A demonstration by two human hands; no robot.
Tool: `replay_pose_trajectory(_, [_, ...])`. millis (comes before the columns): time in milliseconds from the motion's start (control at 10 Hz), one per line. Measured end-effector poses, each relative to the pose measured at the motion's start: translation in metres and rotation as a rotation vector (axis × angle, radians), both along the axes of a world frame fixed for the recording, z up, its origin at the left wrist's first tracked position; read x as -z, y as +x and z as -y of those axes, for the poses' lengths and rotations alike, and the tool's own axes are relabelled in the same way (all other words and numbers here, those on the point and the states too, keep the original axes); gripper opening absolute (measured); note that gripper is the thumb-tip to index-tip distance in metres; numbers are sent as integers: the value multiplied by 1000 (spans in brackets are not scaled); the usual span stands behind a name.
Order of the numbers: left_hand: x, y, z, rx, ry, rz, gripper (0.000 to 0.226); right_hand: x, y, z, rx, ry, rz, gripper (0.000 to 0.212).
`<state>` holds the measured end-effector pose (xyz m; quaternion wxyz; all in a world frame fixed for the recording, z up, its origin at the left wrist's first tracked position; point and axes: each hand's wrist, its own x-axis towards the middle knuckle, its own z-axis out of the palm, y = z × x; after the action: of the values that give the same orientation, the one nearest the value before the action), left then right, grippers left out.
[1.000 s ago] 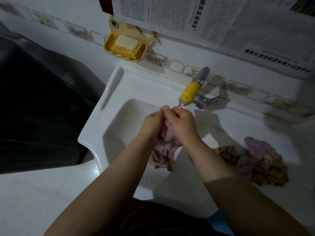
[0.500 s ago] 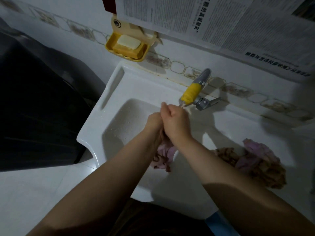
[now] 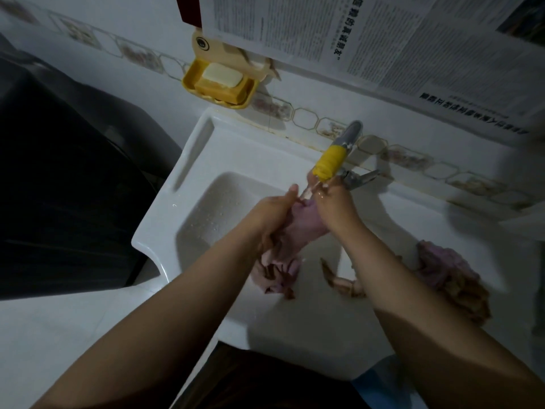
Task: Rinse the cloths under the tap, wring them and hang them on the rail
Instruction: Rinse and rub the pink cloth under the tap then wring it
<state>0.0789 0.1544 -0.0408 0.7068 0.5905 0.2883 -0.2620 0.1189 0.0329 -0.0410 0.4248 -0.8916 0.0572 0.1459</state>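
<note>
I am viewing both hands gripping one pink cloth [image 3: 303, 228] over the sink [image 3: 165, 219] basin, directly beneath the yellow-tipped tap [image 3: 330, 162]. The left hand [image 3: 272, 214] is curling round its left edge; the right hand [image 3: 336, 206] is clutching its upper right part. More cloths [image 3: 451, 278] are lying bunched on the sink's right ledge.

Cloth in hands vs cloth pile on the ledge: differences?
The cloth in hands is gripped by the left hand and right hand under the tap, over the basin; the cloth pile lies untouched on the sink's ledge. The held one hangs stretched; the pile is crumpled. Both are pinkish.
</note>
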Motion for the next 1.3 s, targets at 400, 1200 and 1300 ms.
replay_pose_trajectory(400, [6, 0, -47, 443, 199, 330, 68, -25, -8, 9, 45, 282, -43, 17])
replay_pose_trajectory(1200, [-15, 12, 21, -252, -90, 18, 40, -24, -33, -36, -16, -161, 267, 50])
replay_pose_trajectory(1300, [-16, 6, 20, -193, -72, -24, 38, -21, -27, -27, -5, -252, 237, 46])
